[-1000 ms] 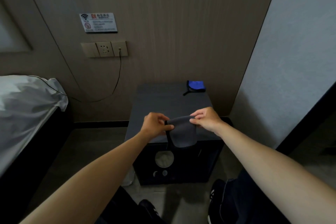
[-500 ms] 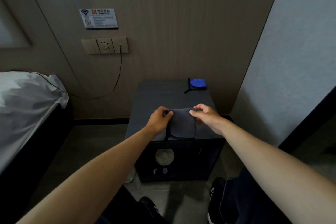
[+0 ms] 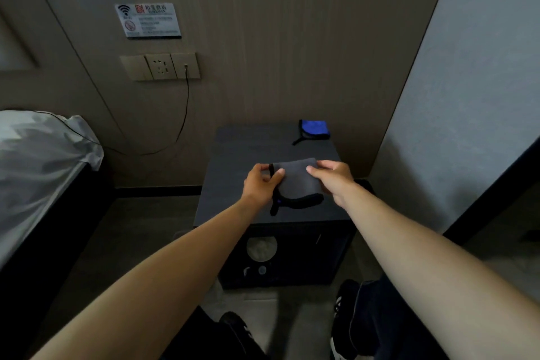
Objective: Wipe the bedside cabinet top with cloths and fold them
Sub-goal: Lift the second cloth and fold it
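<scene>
- Broadly, a brown panelled wall [image 3: 277, 38] fills the back, with a grey wall [image 3: 467, 96] angling in on the right.
- Left of the scene lies a bed [image 3: 38, 161] with white bedding, well apart from the cabinet.
- Against the back wall stands the dark bedside cabinet [image 3: 242, 184]; its tabletop carries both cloths.
- Each forearm reaches in from the bottom corners, crossing in front of the floor and part of the cabinet front.
- Near the front edge of the tabletop lies the grey cloth [image 3: 296, 180], folded, with a black trim showing along its near side.
- Pinching the cloth's left edge is the left hand [image 3: 258, 185]; the right hand [image 3: 333, 180] pinches its right edge (each grip is thumb against fingertips).
- At the far right corner sits a folded blue cloth [image 3: 315, 129], well apart from the hands.
- On the wall hang a socket panel [image 3: 160, 66] with a black cable [image 3: 184, 114] drooping toward the bed, and a wifi notice [image 3: 148, 20] above.
</scene>
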### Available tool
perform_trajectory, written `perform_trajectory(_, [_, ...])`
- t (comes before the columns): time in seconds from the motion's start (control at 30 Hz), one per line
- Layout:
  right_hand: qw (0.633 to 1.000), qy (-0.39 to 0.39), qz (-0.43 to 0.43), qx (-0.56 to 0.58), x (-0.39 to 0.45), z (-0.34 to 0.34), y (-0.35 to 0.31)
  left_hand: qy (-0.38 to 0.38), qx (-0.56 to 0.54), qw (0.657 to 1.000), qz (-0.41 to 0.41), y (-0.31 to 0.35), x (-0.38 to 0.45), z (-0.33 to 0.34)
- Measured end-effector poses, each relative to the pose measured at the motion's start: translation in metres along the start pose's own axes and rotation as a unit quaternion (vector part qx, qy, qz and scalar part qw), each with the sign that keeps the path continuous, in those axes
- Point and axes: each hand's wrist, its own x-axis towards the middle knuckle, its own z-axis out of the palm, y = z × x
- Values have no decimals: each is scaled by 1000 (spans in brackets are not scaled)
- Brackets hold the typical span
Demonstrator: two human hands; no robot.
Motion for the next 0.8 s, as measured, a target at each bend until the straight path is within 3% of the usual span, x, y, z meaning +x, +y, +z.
perform_trajectory(0.27, [998, 53, 0, -22, 50, -22, -9, 9, -41, 999, -31, 10, 41, 27])
perform_trajectory(0.47, [990, 129, -9, -59, 116, -31, 2, 65, 14, 997, -41, 13, 93, 67])
perform_trajectory(0.8, [968, 199, -39, -148, 229, -36, 28, 75, 110, 990, -35, -13, 198, 122])
